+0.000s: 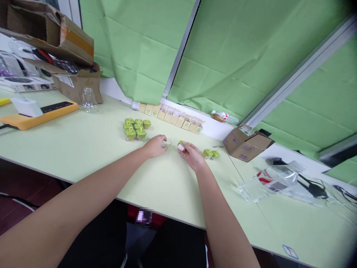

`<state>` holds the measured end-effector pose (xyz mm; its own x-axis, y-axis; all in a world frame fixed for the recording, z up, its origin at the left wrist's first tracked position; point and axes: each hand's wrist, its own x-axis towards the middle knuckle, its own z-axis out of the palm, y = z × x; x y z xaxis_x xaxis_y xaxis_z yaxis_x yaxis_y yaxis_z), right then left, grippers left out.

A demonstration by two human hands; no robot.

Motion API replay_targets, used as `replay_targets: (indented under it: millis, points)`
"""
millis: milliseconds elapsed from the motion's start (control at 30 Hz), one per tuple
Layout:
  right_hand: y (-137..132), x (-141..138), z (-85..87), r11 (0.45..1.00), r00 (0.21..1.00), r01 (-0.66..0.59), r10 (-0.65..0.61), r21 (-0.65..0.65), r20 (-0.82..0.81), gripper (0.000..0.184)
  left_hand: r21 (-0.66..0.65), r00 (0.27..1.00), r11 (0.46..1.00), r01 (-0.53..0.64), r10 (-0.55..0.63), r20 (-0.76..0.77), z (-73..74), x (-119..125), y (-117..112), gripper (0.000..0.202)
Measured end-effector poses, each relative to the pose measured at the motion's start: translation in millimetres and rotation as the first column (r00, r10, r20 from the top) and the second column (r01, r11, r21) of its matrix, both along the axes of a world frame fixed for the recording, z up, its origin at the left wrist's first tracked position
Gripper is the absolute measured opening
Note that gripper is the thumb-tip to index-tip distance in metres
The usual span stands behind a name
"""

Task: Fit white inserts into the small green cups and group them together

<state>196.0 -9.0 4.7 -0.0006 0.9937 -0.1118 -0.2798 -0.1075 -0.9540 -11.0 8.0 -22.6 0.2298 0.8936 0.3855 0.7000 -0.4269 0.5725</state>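
Observation:
My left hand (156, 146) is closed around the side of a small clear cup (168, 143) just above or on the table. My right hand (193, 154) pinches a small item with a green part (180, 142) and a white part; its exact kind is too small to make out. The two hands face each other with a short gap between them. Left of them stands a cluster of several clear jars with green lids (129, 133). To the right of my right hand are a few more green-lidded jars (208, 153).
A row of small beige boxes (169, 114) lines the wall. At left are an orange power strip (52, 111), a clear bottle (89, 101) and cardboard boxes (79, 85). A cardboard box (245, 145) and a large plastic bottle (267, 182) lie at right.

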Motion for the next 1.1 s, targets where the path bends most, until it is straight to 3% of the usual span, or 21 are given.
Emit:
replay_targets:
  millis: [100,233,433,567,700,833,1100]
  points:
    - [-3.1,-2.4,-0.9,0.999,0.998,-0.054,0.054,-0.008,0.035,0.033,0.145,0.999,0.989,0.027,-0.023,-0.031,4.0,-0.2,-4.6,0.036]
    - [-6.3,-3.5,-0.8,0.986,0.984,-0.165,0.164,0.005,0.072,0.034,0.353,0.984,0.919,0.175,-0.155,-0.086,19.8,6.5,-22.4,0.046]
    - [-12.9,-1.8,4.2,0.926,0.919,-0.378,0.374,0.005,0.127,0.036,0.244,0.936,0.908,0.341,-0.352,-0.001,25.7,16.9,-38.3,0.043]
    - [-14.8,1.0,5.4,0.908,0.89,-0.415,0.419,-0.063,0.178,0.037,0.2,0.928,0.913,0.356,-0.371,0.041,20.7,16.3,-36.6,0.044]
    - [-14.5,-3.0,4.4,0.924,0.9,-0.378,0.381,-0.056,0.211,0.035,0.156,0.922,0.918,0.363,-0.378,0.08,17.6,18.3,-33.2,0.05]
    - [-13.2,-13.2,4.1,0.972,0.925,-0.231,0.231,-0.035,0.302,0.032,0.16,0.893,0.895,0.417,-0.436,0.112,12.5,22.2,-27.2,0.059]
    - [-13.2,-20.2,6.6,0.992,0.926,-0.124,0.126,-0.028,0.356,0.017,0.145,0.874,0.88,0.452,-0.469,0.124,7.9,26.0,-21.6,0.051]
